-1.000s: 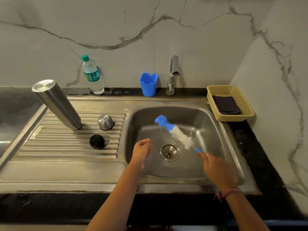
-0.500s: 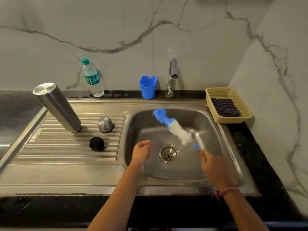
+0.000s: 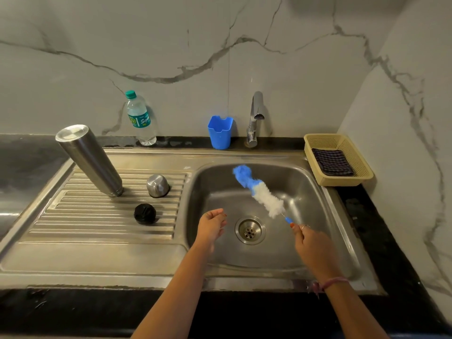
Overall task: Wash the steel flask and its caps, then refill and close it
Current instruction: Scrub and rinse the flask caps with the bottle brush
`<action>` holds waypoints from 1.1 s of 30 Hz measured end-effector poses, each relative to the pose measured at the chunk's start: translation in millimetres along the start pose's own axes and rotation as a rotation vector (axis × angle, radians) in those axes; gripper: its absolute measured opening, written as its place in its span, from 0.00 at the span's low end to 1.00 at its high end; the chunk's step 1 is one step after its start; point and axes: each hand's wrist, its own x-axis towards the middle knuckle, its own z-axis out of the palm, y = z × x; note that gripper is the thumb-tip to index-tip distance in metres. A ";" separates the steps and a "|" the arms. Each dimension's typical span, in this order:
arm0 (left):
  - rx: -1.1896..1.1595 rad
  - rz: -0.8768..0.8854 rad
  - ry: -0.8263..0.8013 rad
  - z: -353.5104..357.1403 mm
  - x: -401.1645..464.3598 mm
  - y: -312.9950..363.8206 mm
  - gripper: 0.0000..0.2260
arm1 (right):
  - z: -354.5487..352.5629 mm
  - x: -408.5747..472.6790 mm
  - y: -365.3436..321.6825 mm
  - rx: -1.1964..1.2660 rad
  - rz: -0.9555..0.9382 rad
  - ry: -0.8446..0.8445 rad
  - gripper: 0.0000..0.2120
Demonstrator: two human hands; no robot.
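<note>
Two hands over sink basin (image 3: pixel 318 192). Right hand (image 3: pixel 311 245) pinches bottle brush (image 3: pixel 259 190) by handle, bristles raised above drain. Left hand (image 3: pixel 210 227) loosely curled, holding nothing. Steel flask (image 3: pixel 90 160) stands inverted on drainboard (image 3: pixel 73 226); steel cap (image 3: pixel 158 185), black cap (image 3: pixel 144 214) beside it.

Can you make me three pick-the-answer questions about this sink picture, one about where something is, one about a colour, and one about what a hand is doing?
1. Where does the steel flask stand?
A. In the sink basin
B. On the ribbed drainboard
C. In the yellow basket

2. What colour is the cup beside the tap?
A. Red
B. Green
C. Blue

3. What is the right hand doing?
A. Holding the bottle brush
B. Turning the tap
C. Resting flat on the counter

Answers:
1. B: its mouth rests on the drainboard ridges.
2. C: it is plainly blue.
3. A: its fingers pinch the bottle brush by the handle over the sink.
</note>
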 end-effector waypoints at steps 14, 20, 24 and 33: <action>0.014 -0.012 0.004 2.9 -4.9 -1.5 0.06 | 13.4 1.3 13.9 0.141 0.087 -0.019 0.19; 0.010 -0.031 0.014 2.9 -5.4 -2.9 0.06 | 4.8 -5.6 14.2 0.243 -0.002 0.142 0.16; 0.011 -0.038 0.014 4.1 -5.9 -4.9 0.06 | 1.4 -4.5 17.6 0.196 -0.021 0.104 0.17; 0.007 -0.032 0.029 3.2 -5.1 -6.4 0.05 | 0.1 -8.5 20.8 0.167 -0.031 0.075 0.18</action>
